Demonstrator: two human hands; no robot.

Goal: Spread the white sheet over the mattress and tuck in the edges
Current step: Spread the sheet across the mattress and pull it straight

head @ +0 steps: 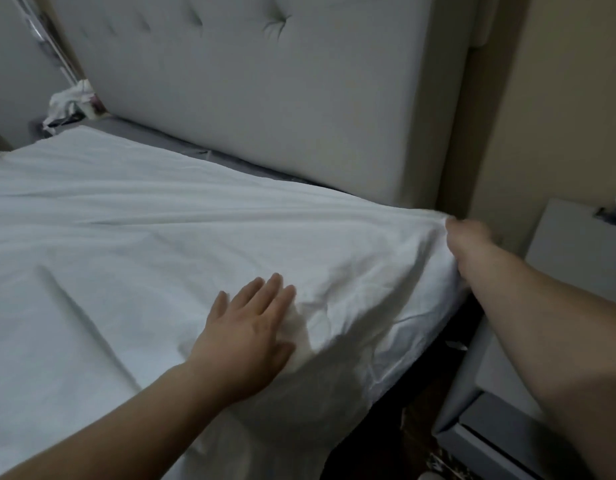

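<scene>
Your left hand (246, 336) lies flat on the light, limp white sheet (154, 220); your right hand (467, 237) pinches its corner, the proper hold.

Just beyond the right hand's fingers (453, 226), the tufted headboard (282, 98) blocks the way, leaving only a narrow strip of grey mattress (209, 154) open. Right of them, the grey nightstand (573, 251) crowds a dark, narrow gap beside the bed.

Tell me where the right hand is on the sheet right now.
In the head view, the right hand grips the white sheet at the mattress corner, right of centre, just below the headboard and beside the nightstand.
</scene>
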